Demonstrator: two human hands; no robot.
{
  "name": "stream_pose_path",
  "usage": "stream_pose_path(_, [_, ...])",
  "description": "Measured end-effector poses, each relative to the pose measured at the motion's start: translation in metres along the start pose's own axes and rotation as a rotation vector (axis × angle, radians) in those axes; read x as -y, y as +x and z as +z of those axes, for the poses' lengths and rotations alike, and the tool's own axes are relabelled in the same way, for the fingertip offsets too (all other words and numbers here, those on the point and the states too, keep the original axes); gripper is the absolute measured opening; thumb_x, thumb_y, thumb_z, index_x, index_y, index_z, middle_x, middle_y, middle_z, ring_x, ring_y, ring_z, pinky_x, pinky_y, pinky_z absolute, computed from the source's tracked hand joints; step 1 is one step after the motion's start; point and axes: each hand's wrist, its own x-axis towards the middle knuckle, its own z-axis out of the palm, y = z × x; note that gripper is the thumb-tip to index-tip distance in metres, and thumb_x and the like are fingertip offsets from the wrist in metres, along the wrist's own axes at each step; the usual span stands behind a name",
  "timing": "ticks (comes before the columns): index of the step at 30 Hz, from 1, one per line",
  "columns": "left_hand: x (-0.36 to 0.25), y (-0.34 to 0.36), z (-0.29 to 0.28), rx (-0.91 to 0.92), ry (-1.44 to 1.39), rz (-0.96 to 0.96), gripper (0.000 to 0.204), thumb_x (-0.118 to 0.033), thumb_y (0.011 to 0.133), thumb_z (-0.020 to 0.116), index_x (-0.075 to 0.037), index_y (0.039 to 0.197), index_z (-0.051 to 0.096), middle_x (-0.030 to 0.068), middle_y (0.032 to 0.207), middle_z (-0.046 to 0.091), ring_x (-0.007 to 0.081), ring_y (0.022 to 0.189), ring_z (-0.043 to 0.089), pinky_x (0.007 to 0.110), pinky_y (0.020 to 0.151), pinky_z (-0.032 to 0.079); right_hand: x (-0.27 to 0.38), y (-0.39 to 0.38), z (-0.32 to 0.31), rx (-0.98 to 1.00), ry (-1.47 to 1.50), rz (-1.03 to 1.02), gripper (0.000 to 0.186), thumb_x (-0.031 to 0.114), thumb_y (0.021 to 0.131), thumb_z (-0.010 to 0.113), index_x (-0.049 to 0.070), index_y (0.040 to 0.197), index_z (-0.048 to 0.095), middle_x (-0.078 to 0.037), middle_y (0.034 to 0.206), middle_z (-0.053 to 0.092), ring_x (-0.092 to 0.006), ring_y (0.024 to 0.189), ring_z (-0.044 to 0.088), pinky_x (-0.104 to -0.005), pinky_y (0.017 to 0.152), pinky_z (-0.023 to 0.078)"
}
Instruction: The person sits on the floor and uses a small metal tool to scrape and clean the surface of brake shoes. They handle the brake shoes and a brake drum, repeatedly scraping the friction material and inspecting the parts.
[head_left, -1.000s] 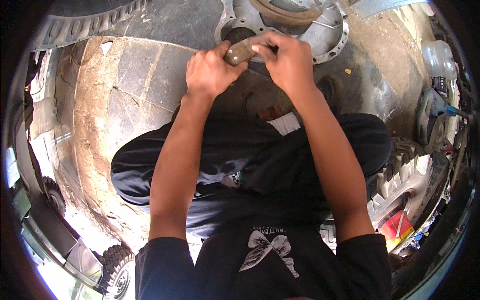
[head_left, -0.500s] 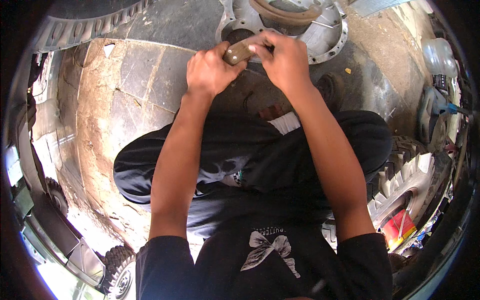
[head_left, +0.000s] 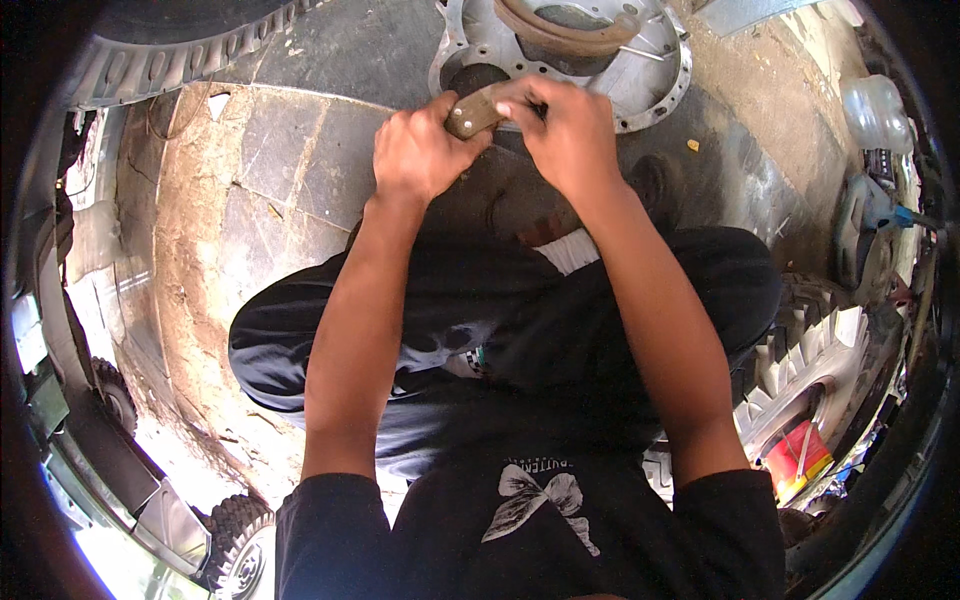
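Note:
My left hand (head_left: 418, 148) grips a short, curved brown piece (head_left: 473, 112) with small pale rivets, fingers wrapped around its left end. My right hand (head_left: 568, 140) is closed around the other end, thumb and fingers at its top edge; what exactly lies under those fingers is hidden. Just beyond both hands lies a round, grey metal housing (head_left: 655, 75) with bolt holes around its rim and a curved brown shoe (head_left: 570, 35) on it.
My crossed legs (head_left: 700, 290) rest on the stained tiled floor (head_left: 270, 160). Large tyres (head_left: 820, 350) lie at right and upper left, with a red bucket (head_left: 800, 450), a plastic jug (head_left: 870, 112) and a grey-blue tool (head_left: 865, 220) at right. Vehicle wheels (head_left: 240, 550) show at lower left.
Both hands and the held piece have shifted very slightly toward me and down in the picture. The grip looks much the same.

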Motion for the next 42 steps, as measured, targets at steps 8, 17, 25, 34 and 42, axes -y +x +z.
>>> stream_pose_path(8, [0.002,0.001,0.0,-0.026,0.017,0.0,0.05,-0.046,0.074,0.085,-0.011,0.109,0.076,0.0227,0.092,0.076,0.043,0.092,0.074,0.053,0.083,0.059,0.002,-0.012,-0.003,-0.002,-0.061,0.026,0.015,0.016,0.087,0.08,0.01,0.101,0.078,-0.013,0.092,0.077,-0.0348,0.084,0.074,-0.0428,0.075,0.057])
stream_pose_path(17, [-0.002,0.001,-0.003,0.0,0.047,-0.025,0.051,-0.044,0.075,0.084,-0.011,0.112,0.076,0.024,0.094,0.075,0.044,0.093,0.073,0.053,0.084,0.059,0.001,-0.013,0.003,0.007,-0.062,-0.087,0.012,0.011,0.088,0.078,0.008,0.099,0.075,-0.012,0.091,0.076,-0.0361,0.088,0.073,-0.0445,0.077,0.057])
stream_pose_path(25, [0.002,0.003,0.005,-0.047,0.015,0.01,0.044,-0.046,0.075,0.082,-0.013,0.103,0.075,0.0228,0.088,0.075,0.0449,0.088,0.073,0.055,0.081,0.059,-0.001,0.003,0.013,-0.046,-0.012,-0.125,0.011,0.013,0.086,0.078,0.01,0.097,0.076,-0.011,0.093,0.077,-0.0354,0.088,0.073,-0.0449,0.077,0.057])
stream_pose_path(34, [0.0,0.003,0.004,-0.072,-0.01,0.022,0.044,-0.047,0.075,0.082,-0.013,0.102,0.075,0.0228,0.089,0.075,0.0449,0.088,0.073,0.054,0.081,0.059,0.004,0.007,0.007,-0.009,-0.065,-0.12,0.011,0.012,0.085,0.079,0.009,0.095,0.076,-0.011,0.091,0.077,-0.0351,0.085,0.073,-0.0441,0.075,0.057])
stream_pose_path(42, [-0.002,0.002,0.003,-0.028,0.002,0.011,0.047,-0.047,0.075,0.083,-0.014,0.107,0.076,0.0234,0.092,0.076,0.0435,0.091,0.073,0.053,0.084,0.059,0.002,0.011,0.008,-0.044,-0.04,-0.15,0.011,0.015,0.087,0.079,0.008,0.094,0.076,-0.012,0.089,0.076,-0.0374,0.082,0.072,-0.0445,0.074,0.057])
